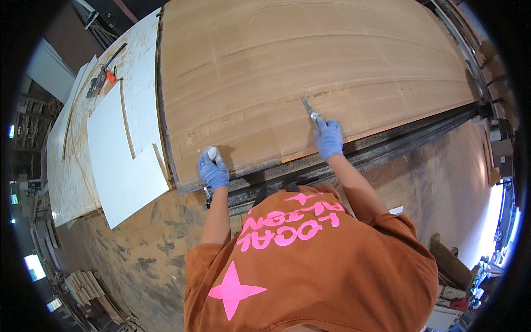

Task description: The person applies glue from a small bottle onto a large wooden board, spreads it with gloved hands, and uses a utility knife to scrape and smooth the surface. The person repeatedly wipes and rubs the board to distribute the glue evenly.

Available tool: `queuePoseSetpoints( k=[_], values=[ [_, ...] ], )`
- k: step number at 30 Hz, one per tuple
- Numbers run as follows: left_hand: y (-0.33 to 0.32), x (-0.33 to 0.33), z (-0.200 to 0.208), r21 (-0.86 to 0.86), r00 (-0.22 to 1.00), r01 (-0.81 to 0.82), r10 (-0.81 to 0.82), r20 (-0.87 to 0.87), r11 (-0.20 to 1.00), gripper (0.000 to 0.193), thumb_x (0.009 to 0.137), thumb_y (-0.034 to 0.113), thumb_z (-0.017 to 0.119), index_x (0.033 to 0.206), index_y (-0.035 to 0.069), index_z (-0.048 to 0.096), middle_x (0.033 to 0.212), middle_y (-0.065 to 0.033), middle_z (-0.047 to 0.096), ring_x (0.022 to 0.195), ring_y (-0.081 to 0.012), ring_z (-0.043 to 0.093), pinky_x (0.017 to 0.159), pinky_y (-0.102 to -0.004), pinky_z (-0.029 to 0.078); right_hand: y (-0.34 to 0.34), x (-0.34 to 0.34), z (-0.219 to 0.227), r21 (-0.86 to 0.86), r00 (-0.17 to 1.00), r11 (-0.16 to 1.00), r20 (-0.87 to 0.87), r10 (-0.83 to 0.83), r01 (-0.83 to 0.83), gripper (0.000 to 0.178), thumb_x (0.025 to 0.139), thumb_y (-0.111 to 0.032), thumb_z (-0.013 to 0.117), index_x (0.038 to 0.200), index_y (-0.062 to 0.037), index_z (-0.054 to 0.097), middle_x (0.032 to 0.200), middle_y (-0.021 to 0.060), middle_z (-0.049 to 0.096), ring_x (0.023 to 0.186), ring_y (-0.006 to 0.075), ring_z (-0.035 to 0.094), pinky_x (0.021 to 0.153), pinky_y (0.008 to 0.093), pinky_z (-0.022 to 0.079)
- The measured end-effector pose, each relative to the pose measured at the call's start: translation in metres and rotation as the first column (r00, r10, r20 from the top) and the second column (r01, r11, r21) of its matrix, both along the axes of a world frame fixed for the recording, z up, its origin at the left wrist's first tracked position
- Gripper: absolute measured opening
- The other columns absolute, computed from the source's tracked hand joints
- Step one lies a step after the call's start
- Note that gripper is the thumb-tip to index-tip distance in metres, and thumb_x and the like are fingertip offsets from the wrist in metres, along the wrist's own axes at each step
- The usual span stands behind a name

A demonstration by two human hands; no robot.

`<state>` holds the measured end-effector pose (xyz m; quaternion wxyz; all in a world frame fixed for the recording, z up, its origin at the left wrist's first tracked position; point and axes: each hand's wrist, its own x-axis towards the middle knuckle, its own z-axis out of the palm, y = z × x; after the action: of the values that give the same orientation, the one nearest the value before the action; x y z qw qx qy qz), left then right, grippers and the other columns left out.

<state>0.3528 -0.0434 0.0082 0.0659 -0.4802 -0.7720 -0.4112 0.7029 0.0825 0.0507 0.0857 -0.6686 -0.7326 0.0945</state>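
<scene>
A large brown panel [249, 72] with long streaks and rough marks along its surface lies before me. My right hand [329, 139], in a blue glove, is closed round a slim grey hand tool [311, 112]. The tool's narrow tip points away from me over the panel; whether it is a scraper or a knife I cannot tell. At the panel's near left corner, my gloved left hand [214, 169] is closed on a small white rounded lump [213, 153]. The lump's material is unclear, and fingers cover part of it.
Dark metal rails [381, 149] run along the panel's near edge. To the left, white sheets [124, 160] lie on a stained white surface, with a tool with an orange part [110, 76] and narrow brown strips. Stacked wood pieces [94, 293] stand on the dusty floor at lower left.
</scene>
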Motion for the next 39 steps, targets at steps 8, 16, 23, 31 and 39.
queuePoseSetpoints(
  k=[8, 16, 23, 31, 39],
  values=[
    [-0.003, 0.001, 0.0, -0.02, 0.999, 0.014, -0.013, 0.033, 1.0, 0.024, 0.09, 0.024, 0.058, 0.101, 0.005, 0.065, 0.097, -0.0144, 0.067, 0.09, -0.0325, 0.064, 0.086, -0.0412, 0.049, 0.018, 0.02, -0.015, 0.081, 0.997, 0.994, 0.016, -0.076, 0.075, 0.04, 0.085, -0.023, 0.066, 0.122, -0.0125, 0.056, 0.112, 0.0219, 0.05, 0.102, 0.0381, 0.054, 0.084, 0.0469, 0.049],
    [-0.001, 0.002, 0.005, -0.03, 0.998, 0.02, -0.021, -0.064, 0.999, 0.027, 0.09, 0.027, 0.057, 0.103, 0.004, 0.065, 0.098, -0.0153, 0.067, 0.091, -0.0336, 0.064, 0.086, -0.0421, 0.049, 0.04, 0.05, -0.022, 0.188, 0.992, 0.975, 0.03, -0.125, 0.117, 0.033, 0.087, -0.024, 0.065, 0.118, -0.0129, 0.059, 0.1, 0.0199, 0.055, 0.095, 0.035, 0.056, 0.077, 0.0418, 0.05],
    [0.0, 0.004, 0.004, -0.045, 1.0, -0.027, 0.026, -0.01, 0.999, 0.025, 0.09, 0.025, 0.058, 0.103, 0.005, 0.065, 0.098, -0.0143, 0.068, 0.092, -0.0339, 0.064, 0.086, -0.042, 0.049, 0.027, 0.04, -0.014, 0.154, 0.998, 0.986, 0.003, -0.065, 0.064, 0.039, 0.084, -0.021, 0.067, 0.121, -0.0131, 0.059, 0.102, 0.0202, 0.056, 0.094, 0.0366, 0.058, 0.081, 0.0453, 0.049],
    [0.002, 0.002, -0.003, -0.03, 0.999, -0.009, 0.011, 0.047, 1.0, 0.024, 0.09, 0.024, 0.058, 0.102, 0.005, 0.065, 0.097, -0.0148, 0.067, 0.092, -0.0336, 0.063, 0.086, -0.0424, 0.049, 0.024, 0.048, -0.031, 0.251, 1.0, 0.968, 0.003, 0.006, -0.007, 0.035, 0.084, -0.028, 0.064, 0.114, -0.0104, 0.058, 0.1, 0.0212, 0.055, 0.093, 0.039, 0.057, 0.083, 0.0486, 0.048],
    [0.004, 0.006, 0.006, -0.032, 0.997, -0.005, 0.002, -0.077, 0.999, 0.022, 0.09, 0.023, 0.06, 0.101, 0.005, 0.065, 0.095, -0.015, 0.067, 0.089, -0.033, 0.064, 0.085, -0.0416, 0.05, 0.072, 0.091, -0.016, 0.201, 0.96, 0.957, 0.142, -0.24, 0.209, 0.034, 0.086, -0.029, 0.064, 0.117, -0.0152, 0.058, 0.102, 0.0205, 0.055, 0.092, 0.0368, 0.059, 0.08, 0.0463, 0.05]
  ],
)
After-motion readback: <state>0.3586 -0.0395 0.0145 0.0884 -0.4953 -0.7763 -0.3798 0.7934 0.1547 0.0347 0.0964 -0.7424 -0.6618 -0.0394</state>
